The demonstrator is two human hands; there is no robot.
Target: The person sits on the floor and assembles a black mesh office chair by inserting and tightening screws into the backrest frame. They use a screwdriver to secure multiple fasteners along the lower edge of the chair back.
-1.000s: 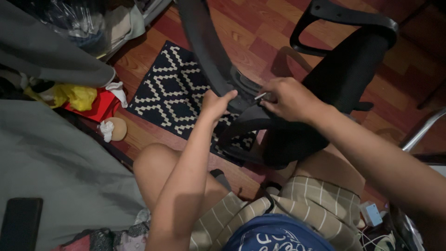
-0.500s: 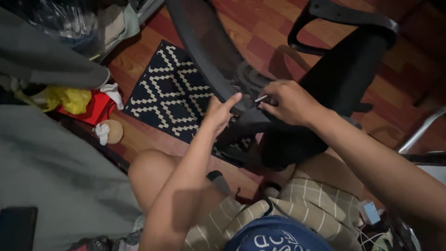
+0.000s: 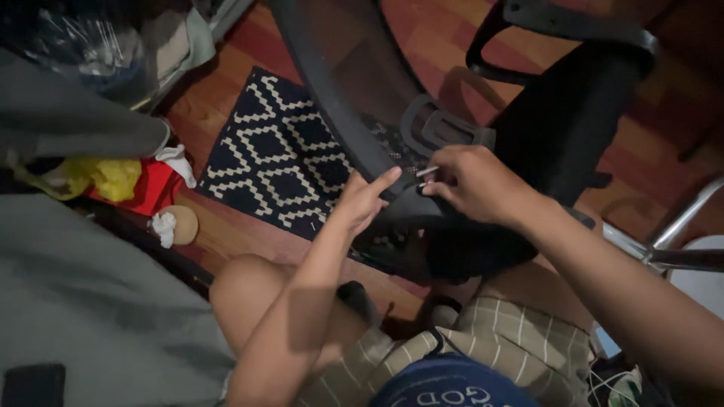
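Landmark: the black office chair (image 3: 528,151) lies tipped over on the red wooden floor in front of you; every place below is given from it.
Chair back: the mesh back (image 3: 332,83) slants up and away to the left of the seat, where a curved black bracket (image 3: 441,128) joins the two.
Right hand: your right hand (image 3: 475,181) rests at that joint, fingers pinched around a small silver metal tool (image 3: 427,172), possibly a hex key or a bolt; too small to tell which.
Right grip: clenched on the tool, its tip pointing at the frame.
Left hand: your left hand (image 3: 366,200) lies against the lower edge of the chair back, just left of the tool.
Left grip: open, fingers stretched flat along the frame, bracing and not grasping.
Progress: the back appears already seated against its bracket, and the fastener at the joint looks to be the part in hand; whether it is tight cannot be seen.
Left of the chair: a dark rug with a cream diamond pattern (image 3: 271,154), partly under the chair back.
Further left: a red and yellow heap (image 3: 128,185) and crumpled white tissue (image 3: 163,224).
Below the chair: your bare knee (image 3: 249,290) and checked shorts (image 3: 513,347).
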